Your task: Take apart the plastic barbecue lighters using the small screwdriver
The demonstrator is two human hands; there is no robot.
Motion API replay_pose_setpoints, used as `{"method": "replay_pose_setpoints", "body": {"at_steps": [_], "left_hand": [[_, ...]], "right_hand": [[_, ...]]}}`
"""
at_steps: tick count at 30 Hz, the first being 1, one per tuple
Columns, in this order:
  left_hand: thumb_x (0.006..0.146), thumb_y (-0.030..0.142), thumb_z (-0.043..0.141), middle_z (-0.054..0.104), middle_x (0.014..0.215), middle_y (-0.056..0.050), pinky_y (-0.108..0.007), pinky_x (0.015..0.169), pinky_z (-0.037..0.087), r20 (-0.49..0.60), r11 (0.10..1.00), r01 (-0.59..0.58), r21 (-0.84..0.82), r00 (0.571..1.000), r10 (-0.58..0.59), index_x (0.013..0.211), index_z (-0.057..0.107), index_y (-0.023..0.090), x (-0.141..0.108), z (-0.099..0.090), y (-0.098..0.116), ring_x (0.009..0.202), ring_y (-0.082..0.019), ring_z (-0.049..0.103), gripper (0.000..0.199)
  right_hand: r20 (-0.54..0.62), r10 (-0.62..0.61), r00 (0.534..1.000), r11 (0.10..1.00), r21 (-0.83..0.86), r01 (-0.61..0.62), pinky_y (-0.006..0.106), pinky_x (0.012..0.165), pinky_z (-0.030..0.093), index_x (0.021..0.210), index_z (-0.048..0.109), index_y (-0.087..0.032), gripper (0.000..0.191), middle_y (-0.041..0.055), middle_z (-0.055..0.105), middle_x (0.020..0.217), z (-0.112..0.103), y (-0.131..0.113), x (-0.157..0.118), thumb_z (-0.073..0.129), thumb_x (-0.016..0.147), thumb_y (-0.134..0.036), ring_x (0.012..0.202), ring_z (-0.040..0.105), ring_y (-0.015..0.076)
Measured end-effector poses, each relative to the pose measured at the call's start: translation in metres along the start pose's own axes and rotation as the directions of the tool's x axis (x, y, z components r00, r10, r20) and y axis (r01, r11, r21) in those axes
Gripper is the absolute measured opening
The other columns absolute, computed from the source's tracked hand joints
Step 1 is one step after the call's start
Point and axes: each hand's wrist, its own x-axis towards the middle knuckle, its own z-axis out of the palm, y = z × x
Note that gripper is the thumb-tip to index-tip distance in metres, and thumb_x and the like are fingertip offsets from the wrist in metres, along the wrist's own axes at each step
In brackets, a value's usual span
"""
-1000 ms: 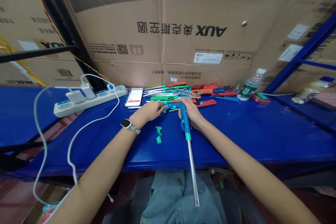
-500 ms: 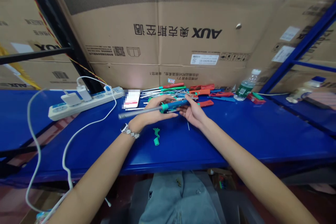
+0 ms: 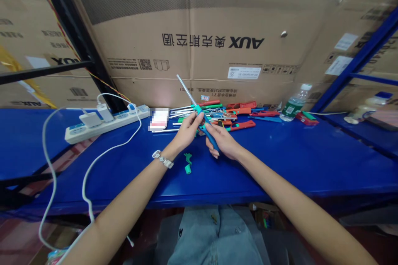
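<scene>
Both hands are on a long-nosed lighter (image 3: 212, 138) with a blue handle, a green collar and a thin metal tube that points up and away to the left. My left hand (image 3: 187, 131) is closed around it near the collar, thumb on top. Lower down, my right hand (image 3: 226, 142) wraps the blue handle. Part of the trigger area is hidden by fingers. Two small green plastic pieces, a trigger-like part (image 3: 188, 157) and a short hollow cap (image 3: 188, 169), lie on the blue table (image 3: 130, 174) below my left hand.
Behind my hands lies a pile of lighters with red and orange handles (image 3: 242, 126). Left of it are a phone (image 3: 159, 119) and a white power strip (image 3: 93, 128) with cables. A water bottle (image 3: 294, 105) and a red box (image 3: 307, 119) stand right. A large carton (image 3: 211, 12) backs the table.
The lighter has swung from nearly level, tube toward the left, to a steep tilt with the tube pointing up and away. My right hand has shifted down along its handle.
</scene>
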Motion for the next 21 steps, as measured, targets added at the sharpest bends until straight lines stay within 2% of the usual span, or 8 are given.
{"method": "replay_pose_setpoints", "body": {"at_steps": [4,7,10,14,21], "left_hand": [[0.090,0.045,0.071,0.061,0.076,-0.004,-0.020,0.039,0.034,-0.075,0.952,0.171,-0.253,0.978,-0.195,0.084,0.065,0.016,0.000,0.009,-0.001,0.057,-0.012,0.055,0.031],[0.093,0.041,0.068,0.060,0.074,-0.003,-0.020,0.038,0.031,-0.143,0.911,0.197,-0.361,0.954,-0.264,0.084,0.063,0.015,0.000,0.018,0.002,0.056,-0.012,0.055,0.027],[0.096,0.037,0.066,0.055,0.070,0.001,-0.019,0.043,0.036,-0.227,0.891,0.129,-0.436,0.942,-0.248,0.079,0.059,0.016,-0.001,0.026,0.003,0.053,-0.008,0.050,0.027],[0.099,0.033,0.061,0.049,0.066,0.005,-0.018,0.048,0.038,-0.254,0.871,0.071,-0.487,0.942,-0.219,0.079,0.055,0.017,-0.002,0.033,0.002,0.049,-0.005,0.043,0.027],[0.099,0.047,0.060,0.044,0.056,0.008,-0.020,0.046,0.038,-0.281,0.888,0.063,-0.455,0.937,-0.210,0.082,0.052,0.021,0.001,0.029,0.001,0.042,-0.006,0.037,0.032]], "right_hand": [[0.028,0.007,1.000,1.000,-0.020,-0.006,0.023,0.030,0.044,0.095,0.047,-0.022,0.044,-0.0088,0.055,0.046,0.004,0.008,0.001,0.054,0.092,-0.066,0.030,0.049,0.0133],[0.020,-0.012,1.000,1.000,-0.016,0.012,0.025,0.032,0.047,0.093,0.045,-0.023,0.045,-0.0086,0.057,0.047,0.009,0.013,0.005,0.056,0.090,-0.067,0.031,0.052,0.0139],[-0.003,-0.033,0.999,0.999,-0.017,0.032,0.024,0.030,0.046,0.086,0.043,-0.024,0.049,-0.0090,0.055,0.044,0.016,0.017,0.009,0.056,0.087,-0.071,0.030,0.051,0.0138],[-0.033,-0.030,0.999,0.999,-0.037,0.029,0.024,0.030,0.045,0.078,0.042,-0.024,0.053,-0.0078,0.052,0.042,0.022,0.022,0.010,0.055,0.086,-0.074,0.030,0.051,0.0138],[0.007,-0.024,1.000,0.998,-0.064,0.024,0.024,0.031,0.045,0.076,0.041,-0.024,0.052,-0.0073,0.052,0.041,0.024,0.023,0.008,0.054,0.087,-0.074,0.030,0.051,0.0146]]}}
